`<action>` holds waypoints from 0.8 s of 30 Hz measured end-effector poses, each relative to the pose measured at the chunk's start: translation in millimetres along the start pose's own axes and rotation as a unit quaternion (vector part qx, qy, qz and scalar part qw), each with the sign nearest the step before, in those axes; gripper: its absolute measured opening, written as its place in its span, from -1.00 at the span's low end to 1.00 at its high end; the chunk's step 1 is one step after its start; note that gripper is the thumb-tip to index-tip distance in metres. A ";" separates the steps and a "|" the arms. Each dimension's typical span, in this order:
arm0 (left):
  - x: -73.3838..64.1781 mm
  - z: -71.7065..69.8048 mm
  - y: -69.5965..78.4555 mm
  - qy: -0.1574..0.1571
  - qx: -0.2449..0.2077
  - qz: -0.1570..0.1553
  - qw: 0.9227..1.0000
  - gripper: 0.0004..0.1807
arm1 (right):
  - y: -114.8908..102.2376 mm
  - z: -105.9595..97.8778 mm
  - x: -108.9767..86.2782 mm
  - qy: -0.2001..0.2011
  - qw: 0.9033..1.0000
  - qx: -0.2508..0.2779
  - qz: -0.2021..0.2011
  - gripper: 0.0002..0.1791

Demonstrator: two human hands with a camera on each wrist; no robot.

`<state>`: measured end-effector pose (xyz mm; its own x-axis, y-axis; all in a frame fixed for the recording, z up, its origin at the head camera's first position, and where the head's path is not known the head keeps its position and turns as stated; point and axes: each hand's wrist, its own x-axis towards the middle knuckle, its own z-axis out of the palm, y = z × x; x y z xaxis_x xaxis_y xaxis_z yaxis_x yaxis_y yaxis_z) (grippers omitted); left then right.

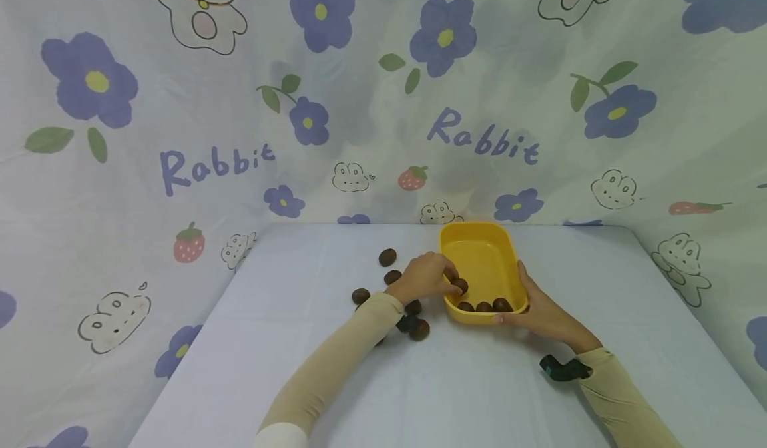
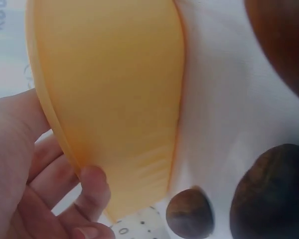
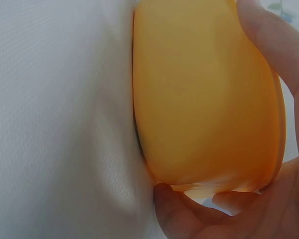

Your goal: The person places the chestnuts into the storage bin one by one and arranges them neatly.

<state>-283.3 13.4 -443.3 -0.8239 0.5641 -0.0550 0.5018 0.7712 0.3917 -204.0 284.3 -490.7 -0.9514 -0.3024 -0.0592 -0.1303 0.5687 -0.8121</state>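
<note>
A yellow rectangular tub (image 1: 482,258) stands on the white table. My left hand (image 1: 427,277) reaches over its left rim and pinches a brown chestnut (image 1: 461,285) just inside; the left wrist view shows the fingers bent over the rim, with that chestnut hidden behind the wall. Several chestnuts (image 1: 501,305) lie at the tub's near end. On the right, my right hand (image 1: 546,316) grips the tub's near right corner, the thumb on the near wall and the fingers along the side. From the right wrist view, the tub's outer wall (image 3: 204,99) fills the space between thumb and fingers.
Left of the tub, several loose chestnuts (image 1: 387,257) are scattered on the table (image 1: 467,388), some partly behind the left forearm. A dark wrist strap (image 1: 564,369) hangs at the right sleeve. A printed curtain (image 1: 359,135) closes off the back and sides.
</note>
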 end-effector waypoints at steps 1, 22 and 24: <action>0.4 -0.7 0.7 -0.007 0.000 -0.002 1.000 -0.64 | -0.4 0.0 0.1 0.000 1.000 0.001 -0.001 0.52; 7.5 0.1 8.5 -0.060 0.014 -0.014 0.998 -0.73 | -0.5 1.7 0.1 0.005 1.000 -0.011 0.004 0.52; 6.3 0.8 9.5 -0.057 0.014 -0.017 0.998 -0.70 | 0.1 1.7 0.2 0.004 1.000 -0.012 0.004 0.52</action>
<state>-283.5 24.6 -440.7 -0.8063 0.5659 -0.1722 0.4827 0.7978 0.3613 -203.8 283.0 -491.7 -0.9546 -0.2916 -0.0605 -0.1292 0.5886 -0.7980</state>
